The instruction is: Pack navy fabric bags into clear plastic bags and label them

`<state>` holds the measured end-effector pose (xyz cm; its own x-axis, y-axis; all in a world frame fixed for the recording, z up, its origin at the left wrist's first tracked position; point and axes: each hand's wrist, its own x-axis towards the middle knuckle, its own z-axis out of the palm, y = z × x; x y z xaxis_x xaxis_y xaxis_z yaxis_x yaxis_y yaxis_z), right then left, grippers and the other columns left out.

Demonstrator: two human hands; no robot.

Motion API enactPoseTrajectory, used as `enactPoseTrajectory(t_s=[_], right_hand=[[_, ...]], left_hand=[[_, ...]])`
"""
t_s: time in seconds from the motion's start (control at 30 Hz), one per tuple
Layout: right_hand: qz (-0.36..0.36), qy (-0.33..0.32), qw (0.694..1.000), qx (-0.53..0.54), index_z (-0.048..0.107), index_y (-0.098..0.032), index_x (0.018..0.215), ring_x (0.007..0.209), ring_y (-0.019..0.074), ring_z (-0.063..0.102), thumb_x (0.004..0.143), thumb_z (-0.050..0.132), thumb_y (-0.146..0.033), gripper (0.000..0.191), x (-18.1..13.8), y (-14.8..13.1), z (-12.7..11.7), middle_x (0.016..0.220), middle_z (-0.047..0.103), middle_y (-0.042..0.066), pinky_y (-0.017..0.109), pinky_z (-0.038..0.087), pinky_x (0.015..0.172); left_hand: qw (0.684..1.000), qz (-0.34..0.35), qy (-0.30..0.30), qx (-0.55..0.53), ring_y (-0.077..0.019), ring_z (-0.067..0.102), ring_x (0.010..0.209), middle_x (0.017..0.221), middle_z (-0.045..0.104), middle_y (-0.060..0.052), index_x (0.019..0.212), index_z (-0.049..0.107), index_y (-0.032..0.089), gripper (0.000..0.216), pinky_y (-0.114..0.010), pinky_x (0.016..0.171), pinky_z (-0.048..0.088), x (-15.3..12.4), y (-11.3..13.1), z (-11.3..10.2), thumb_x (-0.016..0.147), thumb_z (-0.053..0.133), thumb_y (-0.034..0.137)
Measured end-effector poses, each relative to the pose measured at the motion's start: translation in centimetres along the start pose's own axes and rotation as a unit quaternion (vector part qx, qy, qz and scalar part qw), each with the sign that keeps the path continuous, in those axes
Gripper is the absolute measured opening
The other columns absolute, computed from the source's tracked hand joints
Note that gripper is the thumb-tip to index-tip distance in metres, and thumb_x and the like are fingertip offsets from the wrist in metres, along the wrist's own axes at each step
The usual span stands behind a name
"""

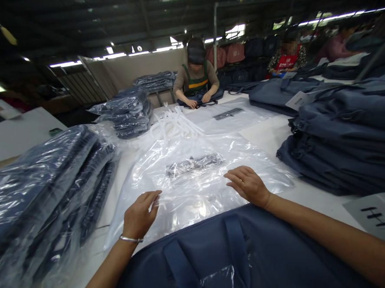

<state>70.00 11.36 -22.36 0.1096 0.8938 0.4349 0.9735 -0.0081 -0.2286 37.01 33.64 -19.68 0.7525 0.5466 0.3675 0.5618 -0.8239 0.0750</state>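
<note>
A navy bag [212,254] with two strap handles lies flat at the near edge of the table, closest to me. Beyond it spreads a stack of clear plastic bags [205,197] with dark printing and white ties bunched at the far end. My left hand [141,214], with a silver bangle at the wrist, is over the stack's left side, fingers stretched out and thumb apart. My right hand [247,184] hovers at the stack's right side, fingers extended, nothing visible in it. Whether either hand touches the plastic is hard to tell.
Plastic-wrapped navy bags [36,186] are piled at left, with another wrapped pile [129,109] behind. Unwrapped navy bags [349,132] are stacked high at right, near a grey sheet [375,216]. Across the table, a person [196,74] handles a dark bag.
</note>
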Motion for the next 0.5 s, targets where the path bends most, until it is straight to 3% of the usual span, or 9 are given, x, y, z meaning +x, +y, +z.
enactPoseTrajectory(t_s=[0.07,0.13,0.2,0.3,0.4,0.5], right_hand=[[0.0,0.014,0.999,-0.033,0.047,-0.03,0.142,0.132,0.0303,0.042,0.095,0.052,-0.024,0.048,0.4,0.4,-0.6,0.14,0.053,0.008,0.056,0.02,0.115],[0.019,0.001,0.998,-0.051,0.043,-0.029,0.145,0.133,0.0322,0.041,0.091,0.057,-0.021,0.057,0.4,1.3,-0.7,0.14,0.053,0.01,0.059,0.014,0.116],[0.041,-0.03,0.997,-0.058,0.052,-0.024,0.139,0.119,0.0312,0.053,0.091,0.055,-0.021,0.048,-0.2,2.6,-0.7,0.122,0.064,0.012,0.057,0.023,0.112],[0.074,-0.054,0.995,-0.05,0.067,-0.021,0.12,0.099,0.0274,0.062,0.096,0.046,-0.026,0.032,-2.3,4.3,-1.0,0.103,0.07,0.011,0.045,0.043,0.095],[0.08,-0.029,0.996,-0.008,0.07,-0.023,0.112,0.095,0.0243,0.063,0.098,0.045,-0.034,0.031,-4.6,4.5,-2.0,0.104,0.07,0.009,0.036,0.047,0.082],[0.06,0.01,0.998,0.032,0.07,-0.026,0.109,0.092,0.02,0.065,0.098,0.048,-0.036,0.027,-4.8,3.0,-2.7,0.103,0.071,0.006,0.03,0.047,0.078]], left_hand=[[0.999,0.026,0.01,0.029,-0.0184,0.063,0.103,0.114,0.069,-0.002,0.122,0.06,0.028,0.033,-0.028,0.08,0.048,-0.3,0.2,-0.3,0.094,0.043,0.023],[0.997,0.046,-0.006,0.066,-0.0203,0.061,0.104,0.115,0.068,-0.004,0.123,0.059,0.024,0.037,-0.031,0.086,0.047,-0.7,0.1,-0.6,0.09,0.043,0.016],[0.991,0.047,-0.036,0.12,-0.0231,0.06,0.102,0.114,0.067,-0.007,0.124,0.057,0.02,0.041,-0.034,0.086,0.047,-1.4,-0.6,-1.0,0.087,0.041,0.01],[0.977,0.007,-0.069,0.203,-0.0261,0.061,0.096,0.105,0.066,-0.009,0.125,0.056,0.016,0.043,-0.037,0.079,0.047,-3.2,-2.5,-2.0,0.086,0.039,0.008],[0.97,-0.038,-0.073,0.228,-0.0271,0.061,0.094,0.1,0.066,-0.01,0.126,0.055,0.016,0.041,-0.038,0.078,0.047,-5.3,-4.3,-3.0,0.087,0.041,0.013],[0.984,-0.011,-0.065,0.165,-0.0292,0.058,0.107,0.118,0.063,-0.012,0.136,0.047,0.018,0.05,-0.044,0.094,0.045,-5.8,-3.9,-3.1,0.087,0.051,0.026]])
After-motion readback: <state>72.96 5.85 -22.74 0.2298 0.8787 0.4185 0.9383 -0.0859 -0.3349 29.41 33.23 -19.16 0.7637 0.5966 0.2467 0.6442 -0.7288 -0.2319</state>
